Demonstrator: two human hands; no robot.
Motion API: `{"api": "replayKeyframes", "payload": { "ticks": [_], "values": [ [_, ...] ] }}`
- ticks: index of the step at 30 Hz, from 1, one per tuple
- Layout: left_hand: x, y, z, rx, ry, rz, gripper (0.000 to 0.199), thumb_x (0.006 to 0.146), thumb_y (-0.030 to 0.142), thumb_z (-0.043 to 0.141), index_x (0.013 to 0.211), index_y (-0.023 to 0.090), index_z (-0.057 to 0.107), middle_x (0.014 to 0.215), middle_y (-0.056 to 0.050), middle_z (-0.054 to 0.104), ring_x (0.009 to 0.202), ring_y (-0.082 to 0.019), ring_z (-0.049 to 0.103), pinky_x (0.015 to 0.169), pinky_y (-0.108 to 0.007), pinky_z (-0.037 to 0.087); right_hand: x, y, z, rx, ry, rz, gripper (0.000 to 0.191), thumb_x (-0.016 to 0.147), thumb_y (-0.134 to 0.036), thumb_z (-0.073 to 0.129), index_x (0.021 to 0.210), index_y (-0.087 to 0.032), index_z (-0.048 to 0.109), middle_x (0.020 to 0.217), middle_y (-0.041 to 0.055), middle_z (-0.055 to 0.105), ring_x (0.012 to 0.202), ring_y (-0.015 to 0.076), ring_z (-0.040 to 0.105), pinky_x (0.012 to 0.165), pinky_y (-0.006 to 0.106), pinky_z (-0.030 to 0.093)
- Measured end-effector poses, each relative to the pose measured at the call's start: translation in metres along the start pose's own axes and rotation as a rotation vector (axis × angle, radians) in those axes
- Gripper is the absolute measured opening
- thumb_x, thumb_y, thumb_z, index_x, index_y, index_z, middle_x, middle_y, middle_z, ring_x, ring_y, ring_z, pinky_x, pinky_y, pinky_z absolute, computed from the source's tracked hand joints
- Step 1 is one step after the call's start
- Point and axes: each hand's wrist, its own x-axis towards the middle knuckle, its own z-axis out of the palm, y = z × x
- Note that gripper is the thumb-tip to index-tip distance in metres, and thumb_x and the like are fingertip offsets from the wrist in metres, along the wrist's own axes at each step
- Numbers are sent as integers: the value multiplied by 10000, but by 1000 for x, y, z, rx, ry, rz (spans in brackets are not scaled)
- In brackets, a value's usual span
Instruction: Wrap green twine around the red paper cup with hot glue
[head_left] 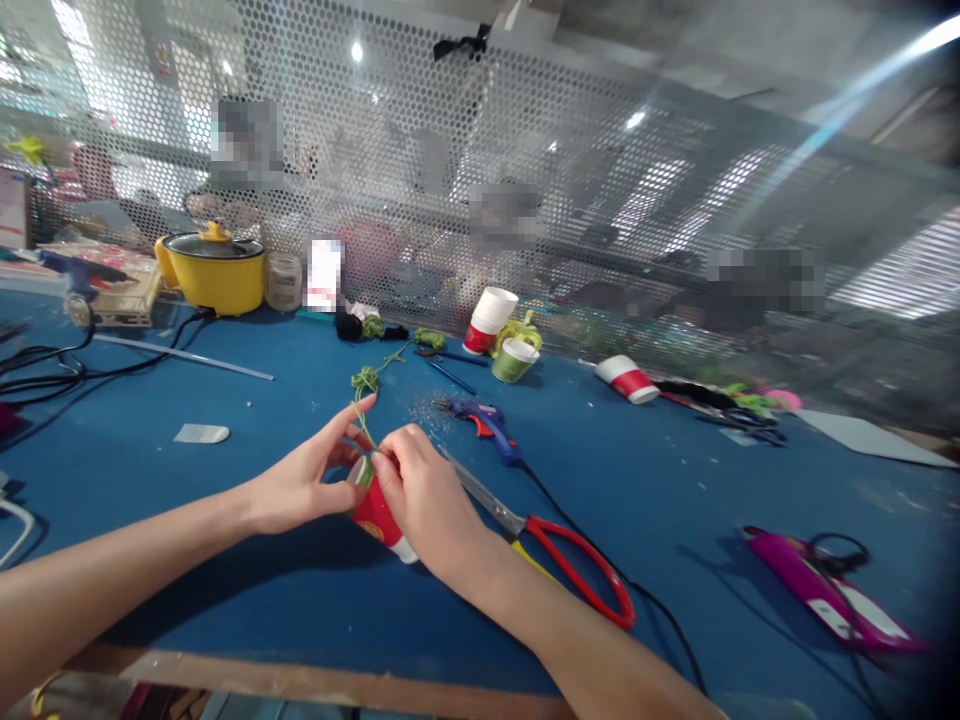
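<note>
A red and white paper cup with green yarn round its rim lies tilted between my hands. My left hand grips the cup near the rim with its thumb, its index finger raised against the yarn strand. My right hand is closed at the cup's rim, pinching the green yarn. The strand runs up to a loose tangle and on to a green bundle further back. Part of the cup is hidden behind my right hand.
Red-handled scissors lie beside my right forearm, a blue glue gun beyond them. Stacked cups, a green-wrapped cup and a yellow pot stand at the back. A tipped cup and a purple case lie right.
</note>
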Motion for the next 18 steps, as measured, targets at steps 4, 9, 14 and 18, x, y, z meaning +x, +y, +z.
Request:
{"api": "replayKeyframes", "payload": {
  "ticks": [4, 9, 14, 18],
  "values": [
    [0, 0, 0, 20, -7, -2, 806, 667, 105, 544, 1366, 309, 195, 1033, -42, 451, 874, -163, 499, 706, -289, 444, 0, 0, 0, 17, 5, -6, 123, 865, -167, 391, 766, -191, 460, 799, 43, 513, 683, 164, 533, 615, 280, 426],
    [0, 1, 0, 35, -7, 9, 817, 667, 95, 530, 1373, 301, 175, 1026, -45, 458, 868, -161, 494, 695, -283, 434, 0, -1, 1, 17, 10, -4, 115, 857, -162, 401, 767, -190, 466, 790, 43, 512, 681, 165, 529, 624, 287, 427],
    [-1, 4, 3, 29, -12, 37, 862, 674, 109, 574, 1384, 310, 130, 1025, -43, 446, 882, -159, 499, 738, -303, 437, 2, 4, -3, 118, 4, 3, 124, 827, -138, 452, 717, -194, 455, 754, 21, 507, 694, 155, 517, 654, 284, 425],
    [-2, 2, 3, 96, -38, 115, 925, 688, 95, 587, 1397, 326, 38, 1075, -48, 446, 948, -168, 505, 862, -364, 412, 7, 7, -13, 283, -14, 13, 135, 788, -113, 502, 678, -185, 470, 737, 4, 507, 711, 134, 514, 674, 265, 421]
  ]
}}
